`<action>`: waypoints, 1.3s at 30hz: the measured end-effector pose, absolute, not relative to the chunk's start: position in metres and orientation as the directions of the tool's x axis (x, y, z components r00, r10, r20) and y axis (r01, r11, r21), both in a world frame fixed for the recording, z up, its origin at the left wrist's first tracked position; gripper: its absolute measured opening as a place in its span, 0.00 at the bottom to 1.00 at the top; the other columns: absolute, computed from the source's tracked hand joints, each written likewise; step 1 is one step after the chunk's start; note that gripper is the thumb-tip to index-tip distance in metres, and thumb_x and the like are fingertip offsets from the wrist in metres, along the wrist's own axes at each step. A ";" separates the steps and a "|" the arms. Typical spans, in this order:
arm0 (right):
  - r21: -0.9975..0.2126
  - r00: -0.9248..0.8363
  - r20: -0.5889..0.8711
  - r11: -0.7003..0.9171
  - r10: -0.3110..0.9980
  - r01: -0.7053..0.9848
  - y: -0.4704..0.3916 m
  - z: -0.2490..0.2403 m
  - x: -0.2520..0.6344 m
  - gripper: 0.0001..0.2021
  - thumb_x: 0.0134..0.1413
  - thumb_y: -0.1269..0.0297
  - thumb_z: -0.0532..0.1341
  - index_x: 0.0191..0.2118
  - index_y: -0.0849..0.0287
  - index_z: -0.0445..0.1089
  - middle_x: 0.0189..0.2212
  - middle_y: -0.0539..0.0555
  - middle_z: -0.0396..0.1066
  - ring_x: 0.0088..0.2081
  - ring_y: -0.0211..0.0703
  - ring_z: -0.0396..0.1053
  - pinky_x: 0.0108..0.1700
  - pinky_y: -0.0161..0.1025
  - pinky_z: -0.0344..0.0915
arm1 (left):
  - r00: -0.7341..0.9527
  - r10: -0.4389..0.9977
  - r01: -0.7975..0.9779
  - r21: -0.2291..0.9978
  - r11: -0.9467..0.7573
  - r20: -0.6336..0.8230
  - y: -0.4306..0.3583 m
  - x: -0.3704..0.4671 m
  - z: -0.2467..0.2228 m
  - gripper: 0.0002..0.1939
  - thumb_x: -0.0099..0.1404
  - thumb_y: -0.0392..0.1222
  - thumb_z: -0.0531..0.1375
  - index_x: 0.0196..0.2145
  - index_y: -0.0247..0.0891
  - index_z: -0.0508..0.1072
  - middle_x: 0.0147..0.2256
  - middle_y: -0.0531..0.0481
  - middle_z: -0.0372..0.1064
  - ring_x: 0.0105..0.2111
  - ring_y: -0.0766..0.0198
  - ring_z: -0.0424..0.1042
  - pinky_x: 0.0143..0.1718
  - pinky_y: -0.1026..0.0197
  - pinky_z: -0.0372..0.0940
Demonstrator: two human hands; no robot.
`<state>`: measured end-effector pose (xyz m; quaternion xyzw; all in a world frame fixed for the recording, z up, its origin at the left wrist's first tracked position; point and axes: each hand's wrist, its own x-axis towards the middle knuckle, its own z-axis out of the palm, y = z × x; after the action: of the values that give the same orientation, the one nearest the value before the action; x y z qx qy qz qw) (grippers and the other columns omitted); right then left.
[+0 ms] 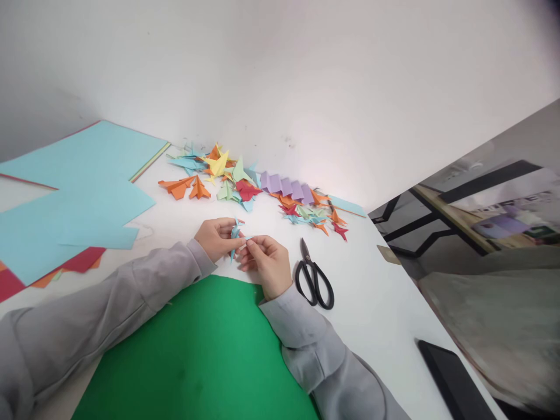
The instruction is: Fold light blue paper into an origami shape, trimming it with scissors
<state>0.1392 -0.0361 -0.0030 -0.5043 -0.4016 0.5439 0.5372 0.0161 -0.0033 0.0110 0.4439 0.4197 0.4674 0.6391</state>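
A small folded light-blue paper piece [235, 233] is held between both hands, above the white table. My left hand [216, 238] pinches its body from the left, thumb in front and fingers behind. From the right, the thumb and index finger of my right hand [270, 261] close on a thin point of the same piece. Beneath my forearms lies a large green sheet [188, 356]. Behind the hands is a pile of folded paper shapes, among them a yellow one [217, 164], a red one [247, 191] and an orange one [200, 188].
Black-handled scissors [314, 277] lie right of my right hand, and a dark phone-like object [455, 379] rests near the table's right edge. Light-blue sheets [74, 216] overlap at the left. Pleated purple paper [286, 186] stands near the white wall [262, 76].
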 end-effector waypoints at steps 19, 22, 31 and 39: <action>-0.980 0.081 -0.128 -0.114 0.988 -0.163 -0.037 -0.001 0.138 0.17 0.35 0.62 0.68 0.31 0.60 0.61 0.18 0.47 0.70 0.20 0.37 0.70 0.15 0.29 0.65 | 0.160 0.982 -0.326 0.934 0.145 -0.097 -0.001 0.013 0.009 0.37 0.32 0.26 0.68 0.44 0.28 0.66 0.31 0.48 0.72 0.27 0.65 0.71 0.34 0.58 0.67; -0.981 0.091 -0.114 -0.097 0.989 -0.167 -0.036 -0.003 0.138 0.16 0.33 0.62 0.69 0.29 0.61 0.64 0.19 0.48 0.71 0.20 0.37 0.69 0.15 0.29 0.66 | 0.157 0.981 -0.323 0.933 0.160 -0.114 -0.001 0.013 0.010 0.33 0.32 0.27 0.67 0.41 0.28 0.67 0.30 0.47 0.73 0.26 0.63 0.72 0.34 0.56 0.67; -0.910 0.138 -0.102 -0.036 0.985 -0.413 -0.026 -0.004 0.154 0.09 0.33 0.66 0.69 0.26 0.62 0.72 0.18 0.50 0.71 0.21 0.34 0.67 0.18 0.29 0.65 | 0.306 0.944 -0.470 0.842 0.264 -0.125 0.001 0.011 0.006 0.19 0.38 0.27 0.65 0.32 0.31 0.71 0.25 0.47 0.74 0.29 0.56 0.75 0.33 0.56 0.69; -0.825 -0.039 -0.129 -0.129 0.991 -0.550 -0.020 0.003 0.165 0.06 0.32 0.72 0.67 0.24 0.61 0.73 0.16 0.48 0.69 0.19 0.31 0.66 0.22 0.29 0.64 | 0.607 0.767 -0.430 0.725 0.537 -0.208 0.003 0.002 0.015 0.12 0.48 0.37 0.58 0.30 0.28 0.75 0.26 0.41 0.74 0.28 0.55 0.74 0.31 0.55 0.68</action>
<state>0.1651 -0.0200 0.0031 -0.3674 -0.3000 0.6554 0.5877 0.0017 0.0026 0.0154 0.3215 0.2617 0.3577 0.8368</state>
